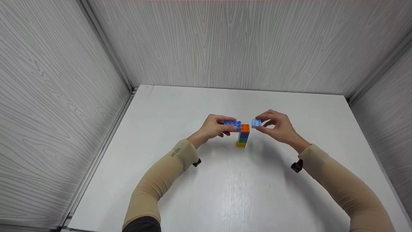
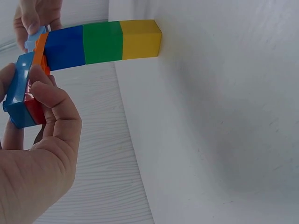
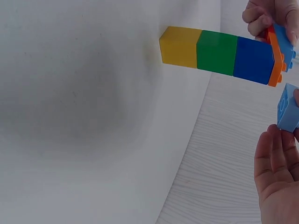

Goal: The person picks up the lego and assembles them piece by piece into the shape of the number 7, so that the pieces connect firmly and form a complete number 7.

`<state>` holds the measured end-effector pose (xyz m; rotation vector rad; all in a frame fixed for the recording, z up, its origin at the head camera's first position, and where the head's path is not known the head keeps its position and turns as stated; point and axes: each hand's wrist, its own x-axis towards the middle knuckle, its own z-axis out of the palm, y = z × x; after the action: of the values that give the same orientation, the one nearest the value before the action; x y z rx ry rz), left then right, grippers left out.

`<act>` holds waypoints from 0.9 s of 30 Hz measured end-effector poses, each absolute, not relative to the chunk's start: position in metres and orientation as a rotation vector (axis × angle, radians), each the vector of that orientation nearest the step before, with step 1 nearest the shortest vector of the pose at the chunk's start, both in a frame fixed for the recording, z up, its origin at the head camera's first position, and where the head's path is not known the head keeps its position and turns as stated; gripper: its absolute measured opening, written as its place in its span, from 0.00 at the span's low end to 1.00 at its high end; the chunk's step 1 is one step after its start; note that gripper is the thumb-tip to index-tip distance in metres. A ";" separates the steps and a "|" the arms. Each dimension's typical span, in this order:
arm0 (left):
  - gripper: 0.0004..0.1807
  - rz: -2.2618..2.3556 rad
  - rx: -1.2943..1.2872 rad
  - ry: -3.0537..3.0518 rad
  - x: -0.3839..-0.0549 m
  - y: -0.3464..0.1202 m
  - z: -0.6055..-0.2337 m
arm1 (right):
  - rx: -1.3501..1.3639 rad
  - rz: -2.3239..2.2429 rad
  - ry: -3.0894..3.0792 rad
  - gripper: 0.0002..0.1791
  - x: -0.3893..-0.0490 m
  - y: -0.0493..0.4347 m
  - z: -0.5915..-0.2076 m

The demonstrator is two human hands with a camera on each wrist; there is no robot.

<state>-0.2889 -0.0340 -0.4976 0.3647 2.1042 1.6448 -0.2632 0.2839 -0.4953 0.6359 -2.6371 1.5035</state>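
Observation:
A small tower stands upright on the white table: a yellow block [image 1: 241, 144] at the bottom, then a green block [image 2: 103, 42], a dark blue block [image 3: 253, 60] and a thin orange brick [image 1: 245, 127] on top. My left hand [image 1: 212, 126] grips a long blue brick [image 1: 232, 123] at the tower's upper left. Under that brick sits a red brick [image 2: 35, 111], partly covered by fingers. Just right of the tower top, my right hand [image 1: 278, 126] pinches a light blue brick [image 1: 256, 123] between thumb and fingertips, apart from the orange brick.
The white table [image 1: 206, 193] meets a grey wood-grain panel [image 1: 225, 45] at the back. Similar panels rise on the left [image 1: 48, 112] and right [image 1: 386, 96]. Both forearms, in beige sleeves [image 1: 164, 170], reach in from the front.

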 end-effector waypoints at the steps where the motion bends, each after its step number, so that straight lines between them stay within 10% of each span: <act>1: 0.23 1.644 0.364 2.106 -0.289 -0.034 -0.498 | 0.653 1.506 -2.633 0.18 -0.263 0.282 -0.495; 27: 0.26 1.659 0.372 2.102 -0.290 -0.033 -0.497 | 0.808 1.432 -2.680 0.18 -0.269 0.253 -0.488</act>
<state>-0.2904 -0.0329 -0.4974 0.3720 2.1019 1.6592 -0.2692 0.2532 -0.4878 0.8075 -2.6800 1.4323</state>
